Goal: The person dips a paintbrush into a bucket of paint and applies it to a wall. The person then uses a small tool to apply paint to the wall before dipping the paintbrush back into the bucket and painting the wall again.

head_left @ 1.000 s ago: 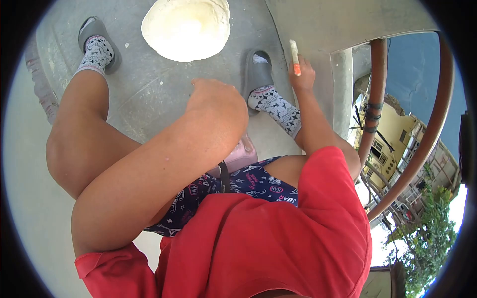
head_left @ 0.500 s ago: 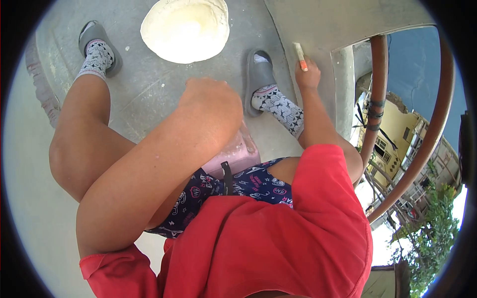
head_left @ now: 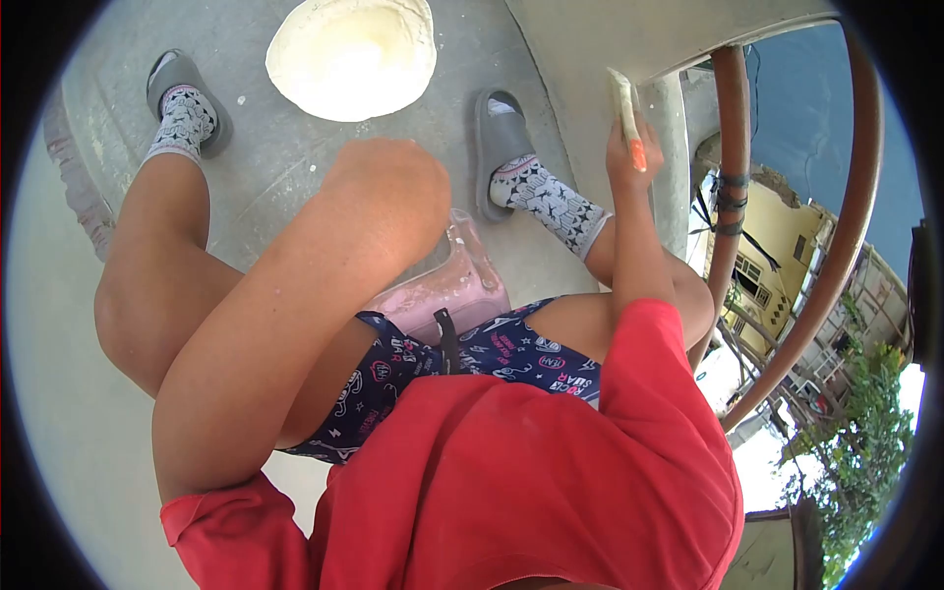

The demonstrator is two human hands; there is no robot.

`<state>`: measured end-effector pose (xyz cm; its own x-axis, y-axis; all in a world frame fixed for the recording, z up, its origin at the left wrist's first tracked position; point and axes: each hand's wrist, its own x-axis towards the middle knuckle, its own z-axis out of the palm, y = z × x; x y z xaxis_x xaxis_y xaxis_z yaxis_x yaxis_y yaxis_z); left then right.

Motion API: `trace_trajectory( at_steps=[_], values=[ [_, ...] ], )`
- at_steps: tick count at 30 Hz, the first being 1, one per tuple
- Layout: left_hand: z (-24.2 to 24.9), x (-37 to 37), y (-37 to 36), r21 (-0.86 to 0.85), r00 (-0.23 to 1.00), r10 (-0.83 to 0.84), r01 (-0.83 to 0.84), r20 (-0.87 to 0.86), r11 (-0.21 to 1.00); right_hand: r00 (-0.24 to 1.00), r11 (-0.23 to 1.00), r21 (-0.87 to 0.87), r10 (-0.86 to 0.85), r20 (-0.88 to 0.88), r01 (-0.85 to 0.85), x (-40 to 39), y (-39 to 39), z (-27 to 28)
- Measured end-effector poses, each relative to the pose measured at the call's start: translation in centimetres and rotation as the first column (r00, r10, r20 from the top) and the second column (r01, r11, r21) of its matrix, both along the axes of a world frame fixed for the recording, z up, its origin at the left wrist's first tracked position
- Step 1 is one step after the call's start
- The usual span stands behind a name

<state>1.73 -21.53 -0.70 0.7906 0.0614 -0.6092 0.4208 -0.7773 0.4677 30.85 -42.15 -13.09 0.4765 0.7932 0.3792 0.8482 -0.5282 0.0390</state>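
Note:
My right hand (head_left: 634, 152) is closed round a slim pale hand tool (head_left: 626, 113) with an orange end, held over the grey surface to the right. Its orange end points back toward me, and its far tip is narrow and whitish. My left arm crosses in front of me, bent, and my left hand (head_left: 388, 182) shows only its rounded back, with the fingers hidden beneath. Beyond the left hand stands a round cream-white basin (head_left: 351, 59) with a whitish inside. A pink plastic seat (head_left: 442, 295), smeared with white, shows between my thighs.
My feet in grey slides (head_left: 503, 147) rest on the spotted grey floor (head_left: 265, 187), on either side of the basin. Brown curved railing bars (head_left: 733, 187) rise at the right. Past them are a yellow building (head_left: 782, 241) and leafy branches (head_left: 855, 423).
My right hand has turned and lifted the tool, so more of its length shows. The left hand has shifted slightly up and left, uncovering more of the pink seat. The whole view has tilted a little.

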Motion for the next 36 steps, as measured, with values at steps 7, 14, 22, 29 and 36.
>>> trace_trajectory(
  at_steps=[7,14,22,29,36],
  values=[
    [-0.1,-0.3,0.5,0.006,0.999,0.026,-0.025,-0.029,1.000,0.993,0.995,0.027,0.096,-0.066,-0.094,-0.1,1.3,-3.4],
    [0.4,-1.1,1.4,-0.001,0.996,0.081,-0.082,-0.039,0.997,1.000,0.994,0.104,0.019,0.020,-0.021,-0.8,1.2,0.4],
    [-0.9,-1.9,1.4,-0.036,0.990,0.121,-0.124,-0.069,0.992,0.972,0.983,-0.177,-0.085,-0.220,0.046,-1.9,1.3,-10.5],
    [-1.2,-1.8,2.9,0.001,0.974,0.153,-0.155,-0.170,0.988,0.971,0.951,-0.290,-0.164,-0.176,0.108,0.8,1.2,-10.5],
    [-0.6,-1.4,2.5,0.008,0.984,0.152,-0.152,-0.088,0.988,0.965,0.970,-0.225,-0.146,-0.217,0.096,-1.0,1.2,-9.5]
  ],
)
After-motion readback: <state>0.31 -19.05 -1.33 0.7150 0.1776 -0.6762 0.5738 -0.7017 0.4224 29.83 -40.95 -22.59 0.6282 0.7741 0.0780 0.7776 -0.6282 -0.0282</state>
